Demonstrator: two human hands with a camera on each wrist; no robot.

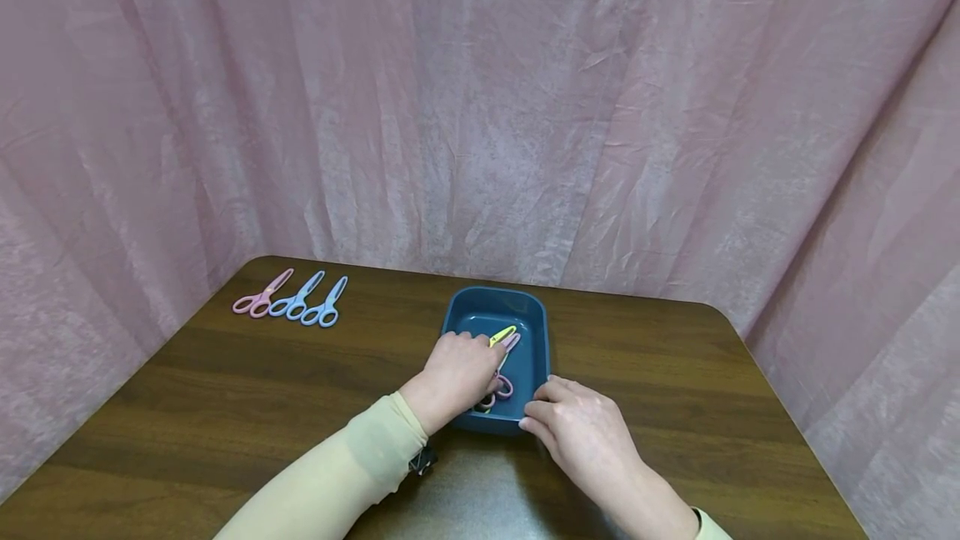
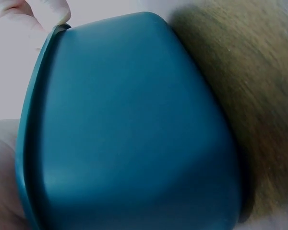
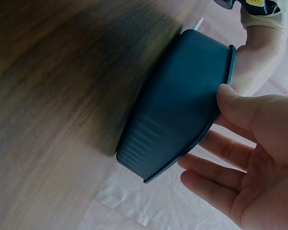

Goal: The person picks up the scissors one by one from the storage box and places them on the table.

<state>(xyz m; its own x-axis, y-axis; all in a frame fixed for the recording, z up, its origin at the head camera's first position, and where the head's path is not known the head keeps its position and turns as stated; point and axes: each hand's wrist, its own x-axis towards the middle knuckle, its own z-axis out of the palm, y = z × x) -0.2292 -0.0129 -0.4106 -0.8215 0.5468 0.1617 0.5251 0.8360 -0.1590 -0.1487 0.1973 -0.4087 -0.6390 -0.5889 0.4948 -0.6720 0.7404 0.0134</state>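
A dark blue plastic bin (image 1: 534, 307) stands on the table with scissors inside. My left hand (image 1: 459, 373) reaches down into it, over yellow scissors (image 1: 504, 333) and pinkish-purple scissors (image 1: 506, 388). Its fingertips are at these scissors, partly hidden; I cannot tell whether they grip them. In the left wrist view the bin's outer wall (image 2: 134, 120) covers most of that hand. With my right hand (image 1: 588, 432) I hold the near right of the bin's rim. The right wrist view shows the thumb (image 3: 233, 98) against the rim and the other fingers along its far side.
At the table's back left lie pink scissors (image 1: 264, 297) and two light blue scissors (image 1: 298, 298), side by side with blades pointing away. A small black object (image 1: 423, 460) shows under the left sleeve. Pink curtains (image 1: 517, 107) hang behind the brown wooden table (image 1: 652, 357).
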